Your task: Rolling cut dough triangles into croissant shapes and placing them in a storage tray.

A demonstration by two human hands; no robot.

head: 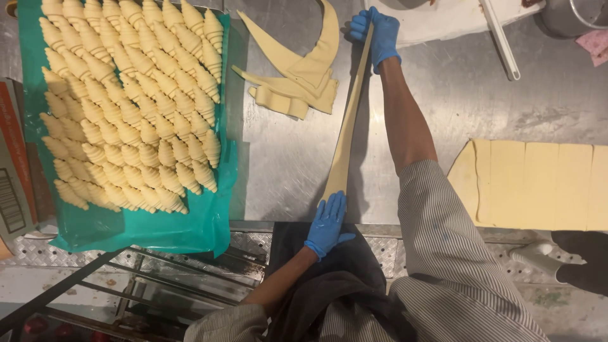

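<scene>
Pale dough strip [349, 120] stretched long, thin; left hand [327, 223] flat on wide end, right hand [378, 35] pinching tip.

Left hand [327, 223] and right hand [378, 35]: bright blue gloves. Dough strip [348, 120] between them: pale cream-yellow, plain. Shaped dough rolls [126, 107]: the same cream-yellow, faintly ridged, lying in slanting rows on a teal-green sheet [158, 231]. Dough offcuts [297, 79]: cream-yellow. Cut dough slab [538, 183]: cream-yellow, scored by parallel lines. Bench [456, 107]: grey brushed steel with dull white smears. Sleeves [443, 228]: fine grey-and-white stripes. Apron [329, 285]: black. Floor plate [253, 244]: silver, embossed tread pattern. Cloth [595, 44] at the far corner: pink.
</scene>
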